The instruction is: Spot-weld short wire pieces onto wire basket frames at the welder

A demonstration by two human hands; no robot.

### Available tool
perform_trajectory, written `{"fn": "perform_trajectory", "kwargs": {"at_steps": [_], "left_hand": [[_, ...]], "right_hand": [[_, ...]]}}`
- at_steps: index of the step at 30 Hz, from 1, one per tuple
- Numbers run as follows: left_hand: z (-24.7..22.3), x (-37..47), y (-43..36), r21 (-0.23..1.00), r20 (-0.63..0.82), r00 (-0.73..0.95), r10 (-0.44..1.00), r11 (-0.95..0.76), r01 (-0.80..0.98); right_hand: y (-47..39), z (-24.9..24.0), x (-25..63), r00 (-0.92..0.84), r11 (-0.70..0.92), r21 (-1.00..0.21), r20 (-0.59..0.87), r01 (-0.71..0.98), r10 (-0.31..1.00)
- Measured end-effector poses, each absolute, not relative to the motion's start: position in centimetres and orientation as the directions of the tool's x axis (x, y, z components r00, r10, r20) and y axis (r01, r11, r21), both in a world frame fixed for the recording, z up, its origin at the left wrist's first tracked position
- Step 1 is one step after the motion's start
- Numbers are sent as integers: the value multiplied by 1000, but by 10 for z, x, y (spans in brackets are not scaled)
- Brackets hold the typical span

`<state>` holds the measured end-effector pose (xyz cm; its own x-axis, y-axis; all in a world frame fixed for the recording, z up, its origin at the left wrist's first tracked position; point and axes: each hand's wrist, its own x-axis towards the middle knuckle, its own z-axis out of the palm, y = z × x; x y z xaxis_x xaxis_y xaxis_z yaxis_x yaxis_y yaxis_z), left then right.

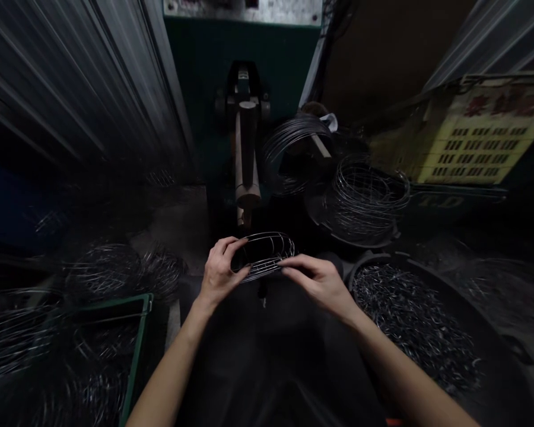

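Note:
A small oval wire basket (267, 267) of thin metal rods is held up in front of me, below the machine's arm. My left hand (220, 270) grips its left end, with the thumb low and the fingers on the upper rim. My right hand (318, 279) is closed in a pinch, its thumb and forefinger at the lower right wires of the basket. Whether a small piece sits between those fingertips I cannot tell. Just beyond the basket, the thick metal electrode arm (248, 154) of a green machine (196, 71) points down towards it.
On the right stands a round dark tub (498, 362) heaped with small bent metal pieces (409, 320). Behind it are wire rings (367, 193), a wire coil (293, 139) and a yellow crate (476, 142). A green crate (136, 356) with wire parts stands at lower left.

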<state>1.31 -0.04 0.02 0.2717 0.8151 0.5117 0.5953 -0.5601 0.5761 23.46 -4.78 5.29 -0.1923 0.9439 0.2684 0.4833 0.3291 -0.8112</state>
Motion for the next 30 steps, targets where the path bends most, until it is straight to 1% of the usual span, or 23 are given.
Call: {"fn": "perform_trajectory", "kwargs": {"at_steps": [1,2,4,5,6,7,8,10,12,15,18,21,27,30], "left_hand": [[1,12,0,570,513,279,812,-565,597],[2,10,-1,567,514,281,811,-567,598],[3,7,-1,573,507,279,815,-561,597],[4,5,-1,582,503,274,820,-556,593],[4,4,-1,593,499,267,824,-550,588],[4,3,-1,603,497,261,827,-546,582],[3,2,-1,611,498,256,829,-545,575],[1,1,1,616,510,250,823,-553,561],[-1,1,3,619,519,251,817,-562,549],[-4,2,6,628,512,253,821,-558,543],[-5,2,8,630,517,245,820,-558,540],[-5,3,8,624,526,244,815,-564,541],[-7,2,8,635,487,259,834,-542,551],[-11,1,11,625,503,282,817,-569,534]], "right_hand": [[-37,56,227,-270,431,-716,335,550,903],[-28,55,222,-350,521,-584,387,623,853],[-14,49,213,-502,635,-261,430,727,751],[-9,44,210,-568,666,-114,430,737,702],[-5,39,208,-623,689,0,426,725,656],[-2,35,206,-666,709,78,428,701,611],[0,32,206,-698,730,126,438,672,567],[3,28,206,-724,759,161,473,631,502],[6,26,208,-723,777,141,497,613,480],[10,26,211,-715,793,80,494,604,494],[12,24,212,-707,783,75,490,617,510],[12,24,210,-704,770,120,510,627,494],[14,24,214,-741,777,275,583,566,334],[16,24,218,-762,798,305,587,519,271]]}}
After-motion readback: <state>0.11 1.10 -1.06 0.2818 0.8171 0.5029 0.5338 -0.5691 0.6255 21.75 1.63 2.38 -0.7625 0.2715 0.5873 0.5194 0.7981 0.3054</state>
